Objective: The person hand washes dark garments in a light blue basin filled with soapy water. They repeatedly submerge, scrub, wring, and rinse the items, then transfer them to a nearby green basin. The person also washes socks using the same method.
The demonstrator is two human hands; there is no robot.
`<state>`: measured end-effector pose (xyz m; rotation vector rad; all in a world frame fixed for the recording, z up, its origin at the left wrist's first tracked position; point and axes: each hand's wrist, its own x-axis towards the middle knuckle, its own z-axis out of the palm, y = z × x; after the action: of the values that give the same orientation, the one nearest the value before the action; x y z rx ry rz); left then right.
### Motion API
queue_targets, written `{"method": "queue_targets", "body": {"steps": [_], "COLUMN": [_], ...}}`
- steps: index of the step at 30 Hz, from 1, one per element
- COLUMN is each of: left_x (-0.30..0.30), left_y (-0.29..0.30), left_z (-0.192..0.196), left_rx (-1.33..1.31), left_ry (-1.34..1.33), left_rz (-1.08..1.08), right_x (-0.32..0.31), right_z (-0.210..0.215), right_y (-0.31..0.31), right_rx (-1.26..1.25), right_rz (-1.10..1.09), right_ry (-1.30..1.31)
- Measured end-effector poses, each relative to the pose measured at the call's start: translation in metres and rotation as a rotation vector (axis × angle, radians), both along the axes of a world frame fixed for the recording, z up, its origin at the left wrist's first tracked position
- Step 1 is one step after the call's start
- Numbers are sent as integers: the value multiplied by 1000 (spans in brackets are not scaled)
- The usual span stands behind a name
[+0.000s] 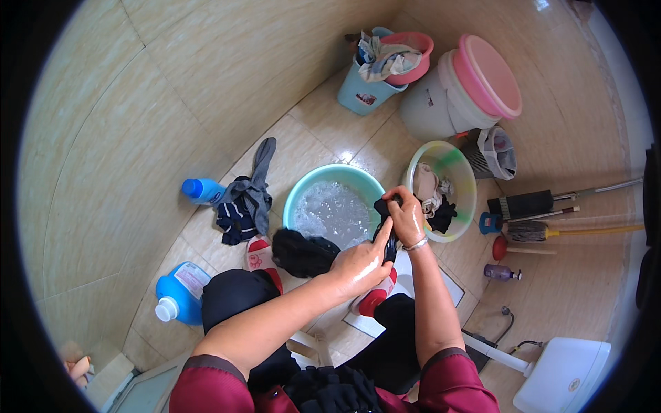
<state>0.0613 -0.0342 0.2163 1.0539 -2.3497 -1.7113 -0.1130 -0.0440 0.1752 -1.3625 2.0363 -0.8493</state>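
Dark garment (pixel 387 230) (wet, twisted) sits clenched between left hand (pixel 359 265) and right hand (pixel 407 215), at the teal basin's (pixel 303 189) three o'clock; blue white-labelled detergent bottle (pixel 180 292) lies at eight o'clock

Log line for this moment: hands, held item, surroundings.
left hand: grips black garment | right hand: grips same garment | teal basin: soapy water, below hands | green basin: clothes inside

I see a blue detergent bottle (pixel 177 296) lower left, a smaller blue bottle (pixel 202 189) beside a heap of dark clothes (pixel 244 206), a pink-lidded white bucket (pixel 454 93), and brooms (pixel 551 206) at right.
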Motion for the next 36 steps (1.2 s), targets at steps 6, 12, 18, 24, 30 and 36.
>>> {"method": "queue_targets", "body": {"steps": [6,12,18,24,30,36], "left_x": [8,11,13,13,17,30], "left_y": [-8,-27,-31,-30,-32,-48], "left_z": [3,-11,0,12,14,16], "left_rx": [-24,240,869,1252,1241,1201], "left_ry": [-23,257,575,683,618,568], "left_rz": [-46,177,153,38,134,278], "right_x": [-6,-30,-29,-3,-3,-7], "right_z": [12,39,33,39,37,35], "right_y": [-6,1,1,2,-3,-7], "right_rx": [168,-31,-187,-57,-316,-185], "right_rz": [-130,-10,73,132,4,-11], "right_ry": [-676,-1323,-1084,-1603,-1569,-1485]}}
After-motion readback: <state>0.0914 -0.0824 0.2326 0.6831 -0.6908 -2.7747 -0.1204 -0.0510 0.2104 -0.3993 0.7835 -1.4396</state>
